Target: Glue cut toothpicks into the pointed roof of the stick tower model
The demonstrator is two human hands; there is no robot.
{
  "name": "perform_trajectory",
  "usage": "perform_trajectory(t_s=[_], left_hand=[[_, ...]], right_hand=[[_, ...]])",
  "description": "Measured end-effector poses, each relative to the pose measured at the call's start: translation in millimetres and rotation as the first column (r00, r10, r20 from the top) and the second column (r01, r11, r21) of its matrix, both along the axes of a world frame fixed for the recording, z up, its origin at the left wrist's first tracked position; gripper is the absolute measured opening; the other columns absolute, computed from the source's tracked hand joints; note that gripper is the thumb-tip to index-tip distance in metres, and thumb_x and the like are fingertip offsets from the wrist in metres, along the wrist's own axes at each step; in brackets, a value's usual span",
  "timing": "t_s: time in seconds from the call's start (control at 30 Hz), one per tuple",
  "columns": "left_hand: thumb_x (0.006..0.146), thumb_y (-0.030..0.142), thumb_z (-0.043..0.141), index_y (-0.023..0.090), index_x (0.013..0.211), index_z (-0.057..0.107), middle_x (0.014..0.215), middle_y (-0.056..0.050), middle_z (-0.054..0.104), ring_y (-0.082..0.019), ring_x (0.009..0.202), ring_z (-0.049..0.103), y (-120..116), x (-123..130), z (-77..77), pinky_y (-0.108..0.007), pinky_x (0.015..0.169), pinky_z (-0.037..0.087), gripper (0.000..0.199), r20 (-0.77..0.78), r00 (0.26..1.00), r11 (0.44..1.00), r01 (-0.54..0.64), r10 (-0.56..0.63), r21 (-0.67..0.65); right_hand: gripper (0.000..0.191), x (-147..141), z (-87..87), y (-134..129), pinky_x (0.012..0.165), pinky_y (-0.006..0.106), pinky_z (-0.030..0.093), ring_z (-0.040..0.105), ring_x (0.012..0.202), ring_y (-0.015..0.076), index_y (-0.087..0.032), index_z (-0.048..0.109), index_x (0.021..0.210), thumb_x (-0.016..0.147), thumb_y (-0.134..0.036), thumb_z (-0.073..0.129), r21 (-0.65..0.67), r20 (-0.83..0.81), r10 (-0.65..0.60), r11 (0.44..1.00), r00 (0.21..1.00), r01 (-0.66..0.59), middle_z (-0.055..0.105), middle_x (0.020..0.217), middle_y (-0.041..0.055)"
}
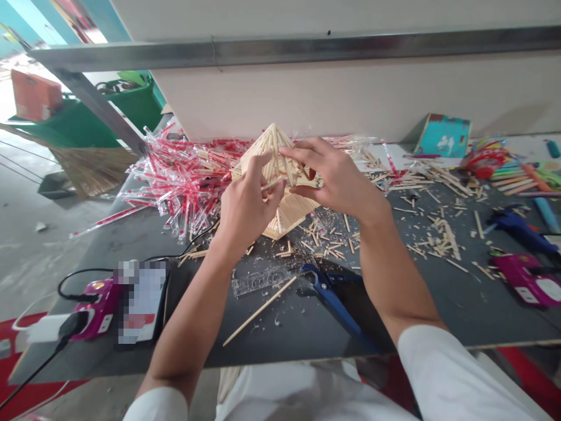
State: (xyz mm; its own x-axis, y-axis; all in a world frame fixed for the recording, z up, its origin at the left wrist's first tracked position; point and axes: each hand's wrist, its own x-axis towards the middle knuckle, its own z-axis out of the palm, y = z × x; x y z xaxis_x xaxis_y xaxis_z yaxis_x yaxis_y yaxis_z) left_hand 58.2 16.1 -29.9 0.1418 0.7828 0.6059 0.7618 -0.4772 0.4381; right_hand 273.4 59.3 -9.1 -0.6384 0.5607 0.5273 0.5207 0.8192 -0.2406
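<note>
A pointed model roof of thin wooden sticks rises from a stick-built base near the back of the dark table. My left hand is at its left front, thumb and forefinger closed round a short wooden stick. On the right side, my right hand has its fingertips pressed to the roof's sticks, thumb lower down. The roof's lower part is partly hidden by my fingers. Below the hands lie a clear plastic ruler, a long loose stick and a blue-handled cutter.
Red-and-clear wrappers pile up at the left back. A phone and purple power strip lie front left. Cut stick pieces cover the right, with a blue glue gun and another purple power strip beyond.
</note>
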Motion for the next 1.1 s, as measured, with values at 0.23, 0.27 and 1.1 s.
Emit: perform_trajectory(t_s=[0.23,0.27,1.1], left_hand=[[0.099,0.032,0.061,0.02,0.139,0.054,0.082,-0.001,0.067,-0.015,0.065,0.061,1.0,-0.5,-1.7,-0.03,0.062,0.041,0.043,-0.013,1.0,1.0,-0.002,0.002,0.011],[0.099,0.032,0.061,0.019,0.139,0.054,0.082,-0.002,0.067,-0.015,0.065,0.061,1.3,-0.4,-1.8,-0.03,0.062,0.041,0.042,-0.015,1.0,1.0,0.0,0.0,0.014],[0.098,0.033,0.064,0.021,0.142,0.056,0.079,-0.001,0.063,-0.013,0.063,0.058,2.4,-6.8,1.1,-0.027,0.06,0.043,0.046,0.037,0.998,0.997,0.052,-0.05,-0.053]], right_hand=[[0.065,-1.2,0.2,-1.5,0.118,0.054,0.046,0.052,0.142,0.0321,-0.036,0.04,0.158,0.098,-0.031,0.065,-0.013,-0.003,-0.001,1.0,1.0,0.001,0.052,0.145,0.0089],[0.065,-1.4,0.2,-1.6,0.118,0.055,0.046,0.051,0.142,0.0324,-0.036,0.04,0.158,0.098,-0.032,0.065,-0.016,-0.001,-0.003,1.0,1.0,0.003,0.052,0.145,0.0089],[0.067,4.2,-0.1,4.1,0.108,0.05,0.052,0.06,0.13,0.0305,-0.029,0.055,0.149,0.088,-0.046,0.078,-0.048,-0.062,0.033,0.998,0.998,-0.036,0.059,0.141,0.0086]])
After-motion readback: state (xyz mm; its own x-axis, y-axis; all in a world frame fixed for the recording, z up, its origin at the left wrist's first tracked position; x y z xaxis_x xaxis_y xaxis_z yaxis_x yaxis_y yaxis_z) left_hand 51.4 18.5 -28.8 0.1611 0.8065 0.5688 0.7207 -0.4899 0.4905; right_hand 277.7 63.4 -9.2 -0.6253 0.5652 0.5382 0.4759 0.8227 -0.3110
